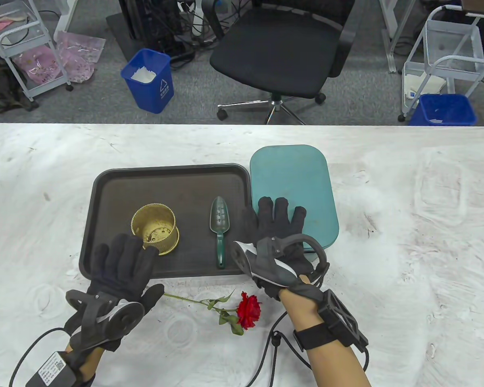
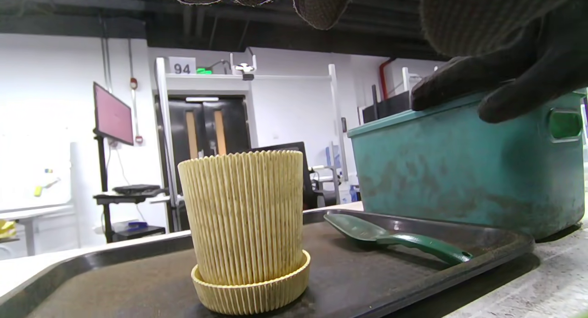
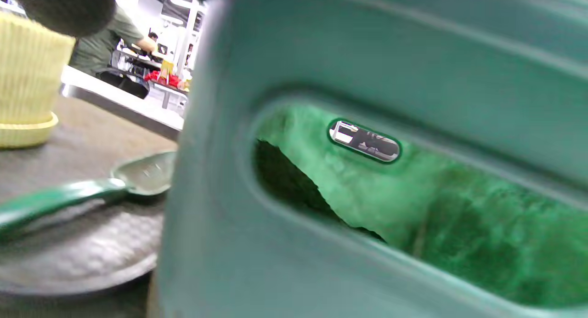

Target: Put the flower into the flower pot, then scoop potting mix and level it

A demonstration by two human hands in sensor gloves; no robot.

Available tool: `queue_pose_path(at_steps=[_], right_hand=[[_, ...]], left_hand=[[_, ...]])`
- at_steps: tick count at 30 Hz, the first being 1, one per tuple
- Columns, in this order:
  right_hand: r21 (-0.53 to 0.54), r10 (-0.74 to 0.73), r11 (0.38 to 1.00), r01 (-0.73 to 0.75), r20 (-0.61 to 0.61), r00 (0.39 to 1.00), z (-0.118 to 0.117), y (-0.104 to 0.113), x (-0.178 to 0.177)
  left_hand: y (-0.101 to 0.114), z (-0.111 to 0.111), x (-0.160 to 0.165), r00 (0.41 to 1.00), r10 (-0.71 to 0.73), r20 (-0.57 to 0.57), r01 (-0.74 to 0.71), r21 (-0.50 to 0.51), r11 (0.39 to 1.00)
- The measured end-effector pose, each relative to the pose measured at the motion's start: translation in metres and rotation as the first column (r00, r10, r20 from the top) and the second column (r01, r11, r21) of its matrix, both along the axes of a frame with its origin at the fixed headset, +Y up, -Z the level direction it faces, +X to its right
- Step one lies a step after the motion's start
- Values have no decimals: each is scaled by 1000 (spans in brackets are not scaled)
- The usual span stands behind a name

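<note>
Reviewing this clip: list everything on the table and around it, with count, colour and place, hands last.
Tray: one, dark brown, table centre-left.
Pot: one, yellow ribbed, upright on the tray, left part.
Trowel: one, green, flat on the tray, right part.
Box: one, teal, lidded, right of the tray.
Rose: one, red, lying on the table in front of the tray.
Chair: one, black, behind the table.
Bins: two, blue, on the floor.
Carts: two, white, far corners.
Left hand: black glove, over the tray's near left corner, holds nothing.
Right hand: black glove, fingers spread flat on the box lid.
</note>
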State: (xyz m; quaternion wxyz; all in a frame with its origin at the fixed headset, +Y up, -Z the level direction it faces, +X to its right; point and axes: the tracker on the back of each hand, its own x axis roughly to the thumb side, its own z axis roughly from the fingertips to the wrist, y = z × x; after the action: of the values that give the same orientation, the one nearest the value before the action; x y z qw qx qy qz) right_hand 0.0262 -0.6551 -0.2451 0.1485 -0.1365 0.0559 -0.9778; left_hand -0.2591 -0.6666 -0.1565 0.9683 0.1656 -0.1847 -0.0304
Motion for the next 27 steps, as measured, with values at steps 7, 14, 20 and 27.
queue_pose_path(at_steps=[7,14,20,27], right_hand=[[151,-24,988,29,-36,999,1,-9,4],[215,-134,964,156,-114,984,4,3,9],[310,-115,939,148,-122,986,7,23,9],[492,218,839,-233,89,972,2,63,-9]], left_hand=[[1,1,1,1000,-1,4,1,3,1000],[1,1,2,1000,1,1,-1,4,1000],[0,2,4,1000,-5,5,5,0,1000],[-2,2,5,1000,2,1,-2,-13,1000]])
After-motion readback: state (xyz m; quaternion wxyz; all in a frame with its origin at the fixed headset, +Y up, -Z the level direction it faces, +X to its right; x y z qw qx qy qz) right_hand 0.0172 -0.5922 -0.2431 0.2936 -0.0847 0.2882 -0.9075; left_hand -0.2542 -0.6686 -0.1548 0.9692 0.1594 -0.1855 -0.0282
